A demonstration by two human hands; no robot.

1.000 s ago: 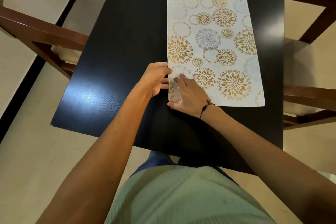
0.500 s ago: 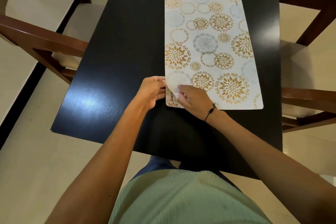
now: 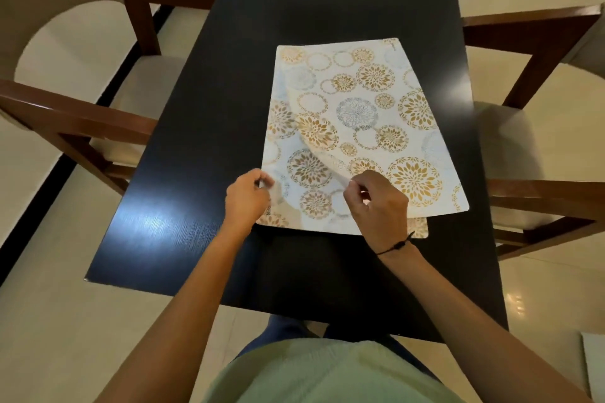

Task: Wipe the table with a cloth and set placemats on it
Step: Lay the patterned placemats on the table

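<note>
On table [image 3: 196, 147]: two placemats [image 3: 386, 114], two hands [image 3: 247, 198].

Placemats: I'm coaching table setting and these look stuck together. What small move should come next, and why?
Probably keep peeling: the right hand pinches the top placemat's lifted near-left corner, while the left hand holds the lower placemat at its edge. Draw the top one up and rightward, since most of it still overlaps the lower.

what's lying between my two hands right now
In the head view, the lower placemat spans the gap between left hand and right hand, exposed where the top placemat is peeled back.
</note>
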